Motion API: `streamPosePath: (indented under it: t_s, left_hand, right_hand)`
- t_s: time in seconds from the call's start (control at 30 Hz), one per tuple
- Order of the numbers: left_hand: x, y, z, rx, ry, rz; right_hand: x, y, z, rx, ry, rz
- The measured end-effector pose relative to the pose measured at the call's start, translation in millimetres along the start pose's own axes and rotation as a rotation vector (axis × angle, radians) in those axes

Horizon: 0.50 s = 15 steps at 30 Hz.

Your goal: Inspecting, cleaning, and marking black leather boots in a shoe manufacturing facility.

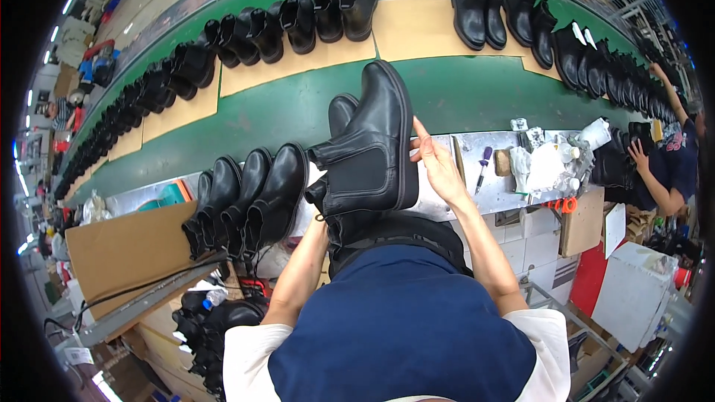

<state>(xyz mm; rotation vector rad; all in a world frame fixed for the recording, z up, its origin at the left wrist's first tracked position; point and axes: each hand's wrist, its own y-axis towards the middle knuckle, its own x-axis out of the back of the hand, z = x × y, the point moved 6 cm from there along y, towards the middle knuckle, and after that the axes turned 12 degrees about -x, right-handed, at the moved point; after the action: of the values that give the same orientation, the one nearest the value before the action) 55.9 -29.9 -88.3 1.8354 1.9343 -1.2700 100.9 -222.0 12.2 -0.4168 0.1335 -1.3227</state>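
A black ankle boot with an elastic side panel is raised in front of me, toe pointing away and its sole to the right. Beside that sole is my right hand, its index finger stretched out and fingertips at the sole's edge. My left forearm reaches up behind the boot's shaft; the left hand itself is hidden, so its grip does not show. Behind the raised boot, a second black boot shows its toe, mostly covered. Several black boots stand together to the left.
Long rows of boots line brown cardboard on a green conveyor ahead. On the metal ledge at right lie a purple-handled tool, plastic bottles and orange-handled scissors. A cardboard sheet stands left. Another person's hand works far right.
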Motion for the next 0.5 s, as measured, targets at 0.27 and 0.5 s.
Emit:
streamPosePath:
  t_s: [0.27,0.5]
  left_hand:
    - [-31.8,-0.9,-16.0,-0.104,-0.323,0.254]
    - [-30.1,9.0,-40.6,-0.102,-0.138,0.135]
  right_hand:
    - [10.1,8.7,-9.7,0.144,0.431,0.042]
    - [5.1,33.2,-9.3,0.120,0.316,-0.146]
